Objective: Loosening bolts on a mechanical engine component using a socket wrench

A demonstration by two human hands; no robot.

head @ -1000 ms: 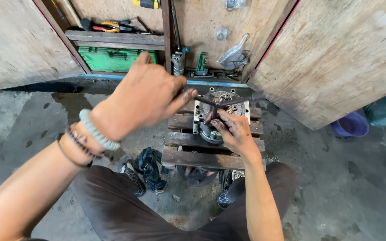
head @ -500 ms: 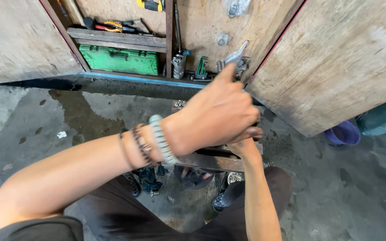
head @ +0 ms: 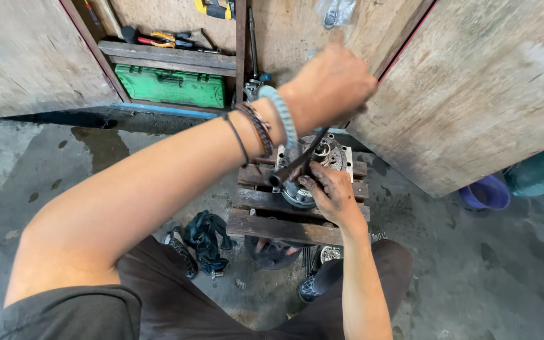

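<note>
Two bare hands are at work over a low wooden stand [head: 284, 223] on the concrete floor [head: 64, 189]. Nearest the camera, a dark rag [head: 204, 238] lies on the floor just left of the stand. The right hand [head: 330, 192], greasy, rests on a round metal machine part [head: 322, 165] that sits on top of the stand, fingers curled against its rim. The left hand [head: 332, 85] is raised above it, fingers closed around the upper end of a dark metal bar [head: 297, 165] that slants down to the part. Beyond, a green case [head: 171, 87] sits under a shelf [head: 165, 55] carrying pliers [head: 158, 39]. A purple tub [head: 486, 192] stands far right.
</note>
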